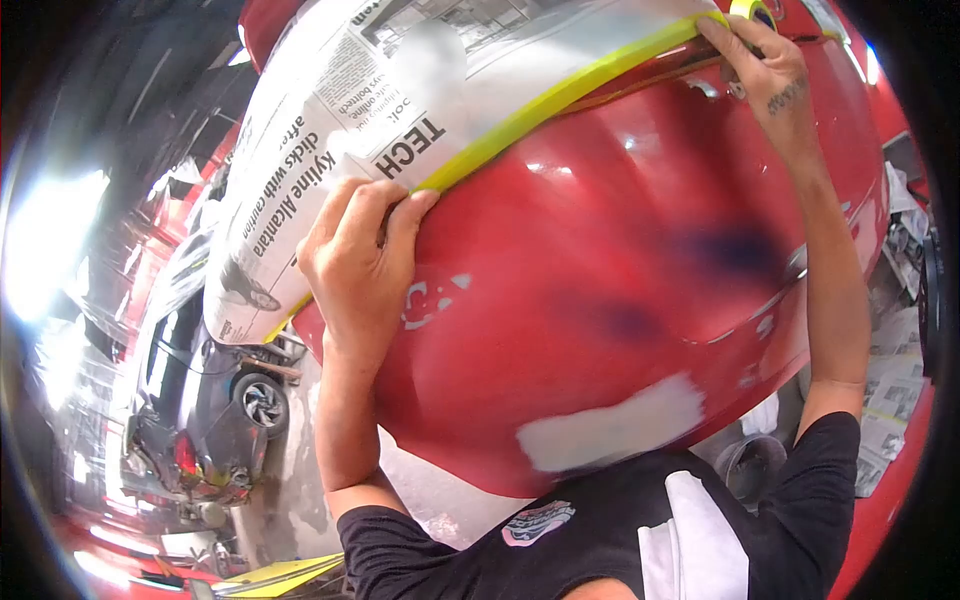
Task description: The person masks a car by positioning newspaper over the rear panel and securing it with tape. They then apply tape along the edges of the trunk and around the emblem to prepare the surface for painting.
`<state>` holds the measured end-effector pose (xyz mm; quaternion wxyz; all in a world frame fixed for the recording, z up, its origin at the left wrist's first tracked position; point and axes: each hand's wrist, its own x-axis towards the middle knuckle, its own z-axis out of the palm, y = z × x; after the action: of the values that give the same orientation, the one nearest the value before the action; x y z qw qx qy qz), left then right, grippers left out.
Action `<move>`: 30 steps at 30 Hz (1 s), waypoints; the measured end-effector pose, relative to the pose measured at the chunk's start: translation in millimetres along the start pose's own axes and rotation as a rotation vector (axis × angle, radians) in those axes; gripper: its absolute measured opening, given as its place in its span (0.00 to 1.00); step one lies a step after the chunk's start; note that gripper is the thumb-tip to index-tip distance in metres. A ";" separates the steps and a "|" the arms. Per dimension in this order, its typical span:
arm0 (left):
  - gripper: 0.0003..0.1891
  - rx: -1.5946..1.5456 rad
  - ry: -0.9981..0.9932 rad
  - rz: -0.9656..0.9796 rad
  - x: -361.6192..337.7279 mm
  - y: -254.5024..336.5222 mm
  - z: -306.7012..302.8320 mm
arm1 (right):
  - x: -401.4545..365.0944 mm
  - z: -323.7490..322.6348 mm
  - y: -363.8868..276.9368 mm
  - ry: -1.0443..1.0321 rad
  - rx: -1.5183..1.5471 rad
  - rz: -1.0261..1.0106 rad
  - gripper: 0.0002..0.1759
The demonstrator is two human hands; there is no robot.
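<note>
A sheet of newspaper [350, 120] edged with yellow-green masking tape [560, 100] lies over the upper part of a red car panel [560, 260]. My left hand [360, 265] is closed at the sheet's lower edge, thumb and fingers pinching the tape there. At the far upper right, my right hand [765, 85] pinches the other end of the strip against the car. Just beyond its fingers is a yellow tape roll [752, 12], partly cut off by the view's top. The strip runs taut between both hands.
Pale filler patches [615, 425] mark the red panel. A grey car [200, 400] stands to the left. A clear bucket [752, 465] sits low on the right, near newspaper sheets [890, 390] on the floor. A white cloth [695, 540] hangs over my shirt.
</note>
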<state>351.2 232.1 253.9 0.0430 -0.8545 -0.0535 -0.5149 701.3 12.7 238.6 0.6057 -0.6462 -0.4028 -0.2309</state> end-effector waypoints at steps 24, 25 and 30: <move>0.08 -0.174 -0.319 -0.478 61.3 51.7 25.6 | -21.8 -5.0 -25.2 0.117 0.032 -0.389 0.13; 0.08 -0.172 -0.318 -0.481 61.3 52.1 26.8 | -23.7 -1.7 -26.1 0.116 0.038 -0.384 0.13; 0.10 -0.047 -0.354 -0.409 62.0 53.4 28.6 | -41.9 -13.5 -48.9 0.113 0.275 -0.262 0.14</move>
<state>412.2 185.8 294.4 -0.0918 -0.9034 -0.2196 -0.3567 640.9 -13.2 237.0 0.6748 -0.4854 -0.4766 -0.2861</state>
